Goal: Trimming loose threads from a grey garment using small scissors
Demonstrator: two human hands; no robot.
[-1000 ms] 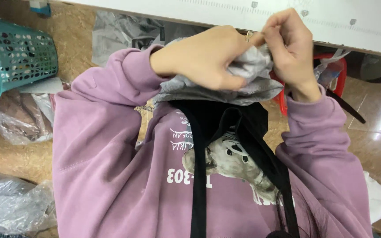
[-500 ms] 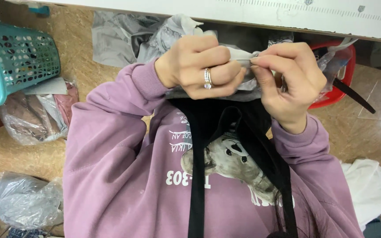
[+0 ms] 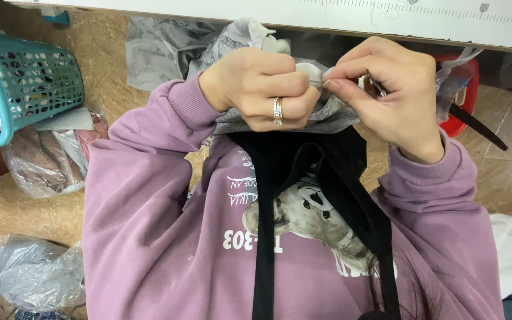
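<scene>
Head view: left hand (image 3: 259, 89) fisted tight round a bunch of grey cloth (image 3: 327, 115), ring on one finger. Right hand (image 3: 395, 98) pinches the cloth's top edge w/ thumb & forefinger, touching the left knuckles. Cloth sits btwn both hands, spilling just below them. Near: black straps (image 3: 265, 237) over a purple sweatshirt (image 3: 149, 237). Far left: teal basket (image 3: 28, 89). Far right: red bin (image 3: 466, 89).

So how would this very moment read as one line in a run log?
left hand: grips bunched grey fabric | right hand: pinches fabric edge, slim dark tool held | nearby: teal basket, red container
</scene>
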